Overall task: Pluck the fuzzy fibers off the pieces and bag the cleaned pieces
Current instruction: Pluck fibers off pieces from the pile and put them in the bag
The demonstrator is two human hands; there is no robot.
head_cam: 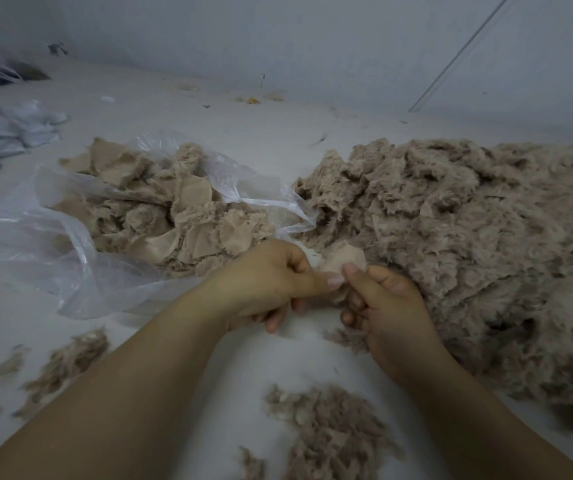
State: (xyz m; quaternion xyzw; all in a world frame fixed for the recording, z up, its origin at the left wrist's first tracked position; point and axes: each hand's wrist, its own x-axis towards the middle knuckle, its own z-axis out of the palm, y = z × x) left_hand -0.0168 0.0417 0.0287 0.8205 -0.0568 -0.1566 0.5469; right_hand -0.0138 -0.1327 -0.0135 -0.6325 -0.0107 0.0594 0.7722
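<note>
A small beige fabric piece (342,259) sits between my two hands at the centre. My left hand (271,282) pinches its left edge with thumb and fingers, and my right hand (385,306) pinches its right edge, thumb on top. A big heap of fuzzy beige pieces (479,244) lies to the right, touching my right hand. A clear plastic bag (70,244) lies open at the left, with several beige pieces (174,209) in its mouth. Loose plucked fibers (326,431) lie on the white surface below my hands.
More fiber tufts (67,362) are scattered at the lower left. Crumpled white plastic or cloth (4,129) lies at the far left. Small scraps (253,99) dot the white surface near the back wall. A thin rod (458,53) leans at the upper right.
</note>
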